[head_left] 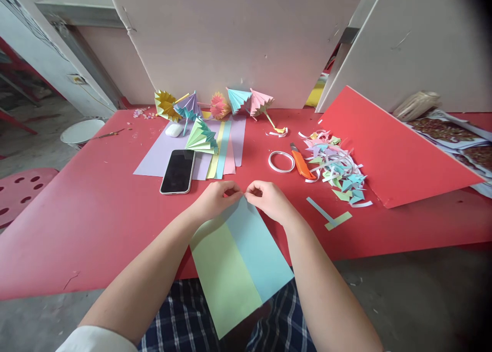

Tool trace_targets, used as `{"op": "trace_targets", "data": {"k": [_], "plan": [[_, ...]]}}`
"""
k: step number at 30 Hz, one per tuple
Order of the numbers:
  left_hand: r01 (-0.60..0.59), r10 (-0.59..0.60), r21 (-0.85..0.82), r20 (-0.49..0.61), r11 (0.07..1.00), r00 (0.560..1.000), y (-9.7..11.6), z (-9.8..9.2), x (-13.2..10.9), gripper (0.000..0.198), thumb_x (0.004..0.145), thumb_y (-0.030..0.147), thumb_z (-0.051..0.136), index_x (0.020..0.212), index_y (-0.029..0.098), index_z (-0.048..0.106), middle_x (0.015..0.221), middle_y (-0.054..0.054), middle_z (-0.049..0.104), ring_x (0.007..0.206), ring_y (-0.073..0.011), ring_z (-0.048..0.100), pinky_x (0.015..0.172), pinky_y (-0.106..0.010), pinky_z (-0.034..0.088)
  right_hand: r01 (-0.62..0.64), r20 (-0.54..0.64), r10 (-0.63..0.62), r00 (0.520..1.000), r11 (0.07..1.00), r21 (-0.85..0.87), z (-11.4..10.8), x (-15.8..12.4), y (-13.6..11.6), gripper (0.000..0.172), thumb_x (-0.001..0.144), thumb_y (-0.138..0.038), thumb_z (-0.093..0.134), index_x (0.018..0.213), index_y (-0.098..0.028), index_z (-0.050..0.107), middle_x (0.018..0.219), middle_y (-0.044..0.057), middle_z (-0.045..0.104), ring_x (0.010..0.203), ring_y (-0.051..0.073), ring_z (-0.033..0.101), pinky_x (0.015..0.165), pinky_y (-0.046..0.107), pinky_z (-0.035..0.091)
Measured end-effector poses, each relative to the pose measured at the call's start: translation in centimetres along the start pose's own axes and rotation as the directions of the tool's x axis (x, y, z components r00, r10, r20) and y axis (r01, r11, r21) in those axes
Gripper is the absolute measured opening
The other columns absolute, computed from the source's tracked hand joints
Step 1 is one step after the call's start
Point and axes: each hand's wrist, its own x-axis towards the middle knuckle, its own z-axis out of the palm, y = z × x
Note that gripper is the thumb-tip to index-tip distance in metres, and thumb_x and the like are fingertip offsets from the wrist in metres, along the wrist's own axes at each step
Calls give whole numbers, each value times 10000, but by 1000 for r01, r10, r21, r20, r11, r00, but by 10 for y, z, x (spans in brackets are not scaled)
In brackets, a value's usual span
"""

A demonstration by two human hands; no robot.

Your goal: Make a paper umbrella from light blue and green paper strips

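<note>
My left hand (218, 200) and my right hand (268, 201) meet over the near edge of the red table. Both pinch the far corner of a two-coloured sheet of paper (242, 260), green on the left half and blue on the right. The sheet slants down past the table edge over my lap. Just beyond my left hand lies a phone (178, 171), screen dark. A roll of white tape (281, 162) and an orange box cutter (303, 162) rest past my right hand.
Small paper umbrellas (202, 136) stand at the back beside coloured sheets (154, 154). Paper scraps (340, 162) are heaped at right, against a tilted red board (400, 152). Two paper strips (338, 221) lie nearer me. A perforated red stool (23, 193) is at far left.
</note>
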Motion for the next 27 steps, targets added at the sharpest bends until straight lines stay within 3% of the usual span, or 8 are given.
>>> {"op": "trace_targets", "data": {"k": [10,18,27], "plan": [[-9,9,-18,-8,1000,1000,3,-1,-1,190,768,320,456,766,184,589,778,-14,626,705,-149,559,632,-258,437,0,1,0,1000,1000,27,1,2,2,131,697,-328,508,725,-206,545,722,-13,569,659,132,511,582,253,391],[-3,4,11,-23,1000,1000,1,3,0,225,769,359,465,772,192,617,782,-19,641,707,-156,570,645,-262,450,2,11,-2,1000,1000,16,-5,-1,2,295,732,-436,483,643,-178,596,606,-3,543,582,131,469,537,258,356],[45,-46,-20,-72,999,996,2,-2,0,339,830,418,363,825,191,615,825,-22,628,749,-158,550,658,-258,416,10,-1,-10,1000,1000,-16,-4,0,2,261,750,-408,468,688,-187,593,635,-16,549,572,113,450,538,247,349]]}}
